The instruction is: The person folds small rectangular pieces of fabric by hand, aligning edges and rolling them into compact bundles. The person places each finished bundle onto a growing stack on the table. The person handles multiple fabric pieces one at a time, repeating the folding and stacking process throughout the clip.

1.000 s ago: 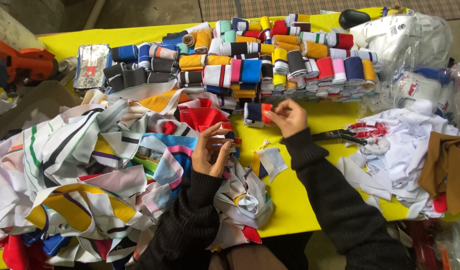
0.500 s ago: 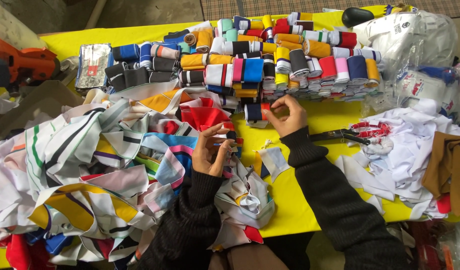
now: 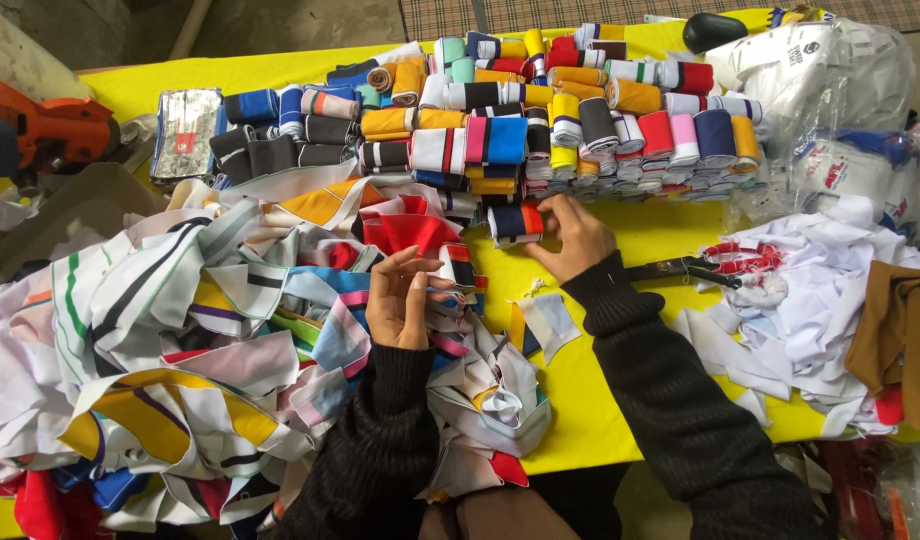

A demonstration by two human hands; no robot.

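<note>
A person in black sleeves works at a yellow counter covered in fabric. Just right of the frame's centre, the right hand closes its grip on a small cloth roll, navy with red and white bands. The roll lies on the counter at the fingertips, touching them on its right end, just below the rows of rolled cloth that fill the upper middle of the frame.

Slightly lower and to the left, the left hand has its fingers curled around a striped cloth strip with red, black and white bands. The strip's lower part runs into the heap of loose strips on the left, so its full length cannot be made out.

Scissors with red-wrapped handles lie right of centre, partly resting on white scraps. An orange tool is cut off at the upper left edge.

Compared with half a second ago, both hands sit in nearly the same places, and the roll remains at the right fingertips.
</note>
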